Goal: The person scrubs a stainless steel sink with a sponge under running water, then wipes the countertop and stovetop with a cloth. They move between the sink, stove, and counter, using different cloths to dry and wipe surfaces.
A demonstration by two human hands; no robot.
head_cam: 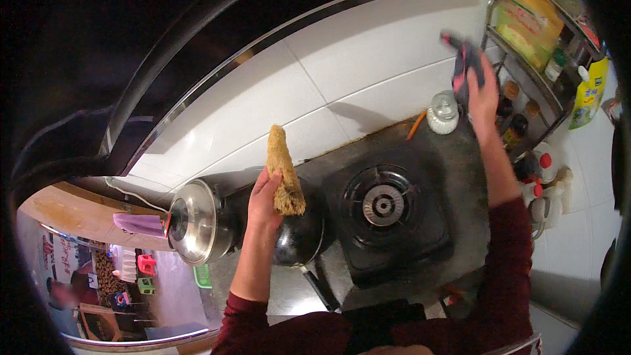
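My left hand [264, 202] grips a tan, fibrous pot-scrubbing brush [283, 177], its bushy end pointing towards me. Beneath it is a black pan [300, 241], partly hidden by the brush and my forearm. Out to the right, my right hand [482, 91] holds a dark grey cloth [466, 71] with pink parts, blurred, in front of the white tiled wall [384, 59]. Just below that cloth stands a lidded glass jar [442, 114] with white contents. Between my two arms lies a gas burner [383, 204] with nothing on it.
A pot with a steel lid [194, 222] stands at the left, a purple cloth [138, 224] beside it. The range hood [162, 123] overhangs the stove. Bottles [515, 130] and packets [527, 19] crowd the right-hand rack. A pan handle [320, 286] sticks out towards me. A person [66, 296] is beyond the window.
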